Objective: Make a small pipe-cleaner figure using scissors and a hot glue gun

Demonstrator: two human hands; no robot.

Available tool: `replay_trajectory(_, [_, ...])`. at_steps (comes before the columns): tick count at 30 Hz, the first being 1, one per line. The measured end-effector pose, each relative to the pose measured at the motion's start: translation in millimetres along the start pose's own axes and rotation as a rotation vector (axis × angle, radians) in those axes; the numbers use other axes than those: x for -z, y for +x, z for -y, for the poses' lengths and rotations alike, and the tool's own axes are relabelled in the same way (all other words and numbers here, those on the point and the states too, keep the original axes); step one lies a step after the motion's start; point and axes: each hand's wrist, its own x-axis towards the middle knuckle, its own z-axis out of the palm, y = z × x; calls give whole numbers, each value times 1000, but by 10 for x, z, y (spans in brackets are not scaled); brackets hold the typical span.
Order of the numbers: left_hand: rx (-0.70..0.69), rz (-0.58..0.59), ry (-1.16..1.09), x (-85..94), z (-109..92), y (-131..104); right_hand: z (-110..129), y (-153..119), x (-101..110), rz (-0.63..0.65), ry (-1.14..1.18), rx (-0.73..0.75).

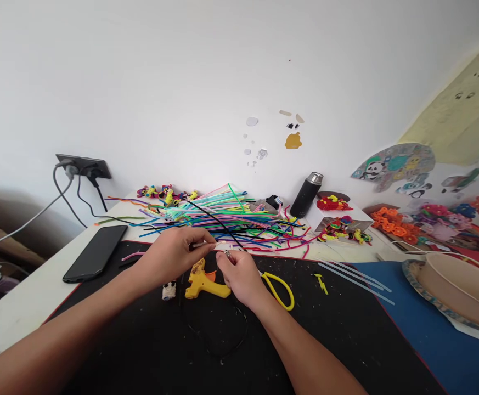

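Observation:
My left hand (177,249) is closed in a pinch, its fingertips on a thin white piece (223,247) whose kind I cannot make out. Close beside it, my right hand (241,274) is closed too. A bit of metal shows at its fingertips, and yellow-handled scissors (292,300) stick out behind it, seemingly in its grip. Below the hands lies a yellow hot glue gun (200,282) with an orange trigger, its grip end by my right hand. A small white figure with black spots (169,291) sits left of the glue gun.
Many coloured pipe cleaners (223,216) are heaped by the wall. A phone (95,255) lies left, a black flask (306,195) leans behind right. Yellow scraps (321,284) and clear glue sticks (358,281) lie right, near a round basket (465,280). A black cable loops across the mat (140,351).

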Motion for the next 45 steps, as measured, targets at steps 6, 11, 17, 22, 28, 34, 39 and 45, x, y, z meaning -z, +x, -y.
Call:
replay_trajectory(6, [-3,12,1,-8,0,5,-50,15,-4,-18,10,-11])
replay_trajectory(11, [-6,13,-4,1,6,5,-87,22,-14,-24,37,-11])
replay_trajectory(17, [-17,16,-6,-14,34,-2,-56,24,-16,-16,50,-24])
replay_trajectory(22, [-24,19,-1,-31,42,3,-49,14,-10,-18,37,-20])
replay_trajectory(28, [-26,35,11,-32,54,-5,-94,31,-8,-27,34,-29])
replay_trajectory(34, [-24,42,18,-39,57,-4,-83,26,-5,-5,36,-36])
replay_trajectory(39, [-29,42,4,-67,62,2,-51,5,-18,4,30,-50])
replay_trajectory(45, [-46,47,0,-76,41,-13,-23,-8,-39,13,44,-48])
